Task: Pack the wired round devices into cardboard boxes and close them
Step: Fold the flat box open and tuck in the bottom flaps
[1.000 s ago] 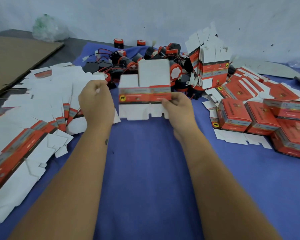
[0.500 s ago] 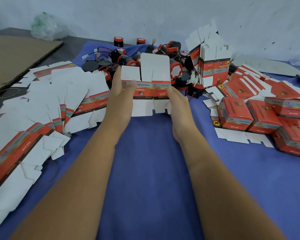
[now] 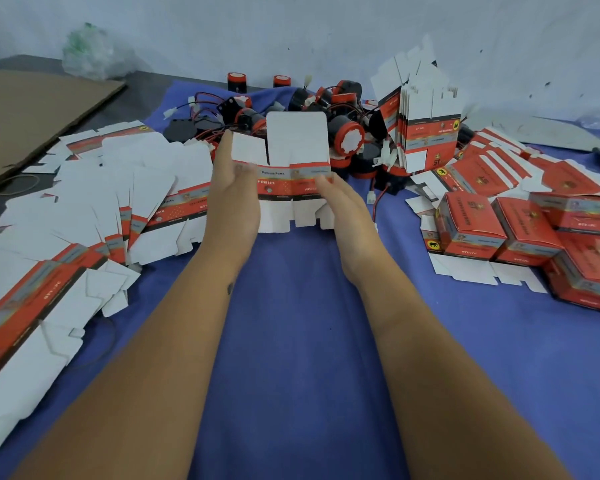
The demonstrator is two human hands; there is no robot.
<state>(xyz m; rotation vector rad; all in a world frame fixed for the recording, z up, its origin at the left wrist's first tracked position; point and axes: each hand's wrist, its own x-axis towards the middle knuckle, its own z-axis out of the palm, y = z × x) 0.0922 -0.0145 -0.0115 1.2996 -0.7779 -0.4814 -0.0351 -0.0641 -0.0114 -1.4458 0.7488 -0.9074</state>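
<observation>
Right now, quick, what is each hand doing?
Left hand: open, straight fingers pressing the left side of the flat red-and-white cardboard box blank.
Right hand: open, fingers pressing the blank's right side.

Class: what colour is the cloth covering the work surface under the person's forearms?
Blue cloth, clearest in the head view.

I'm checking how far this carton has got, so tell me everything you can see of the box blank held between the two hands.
The box blank is thin printed card, still unfolded, with a red and grey band of blurred lettering across its middle. White flaps stick out above, the tallest with rounded corners, and shorter notched ones hang below. It stands upright above the blue cloth, in front of the pile of round devices. The left hand and right hand press its two side edges with straight fingers.
</observation>
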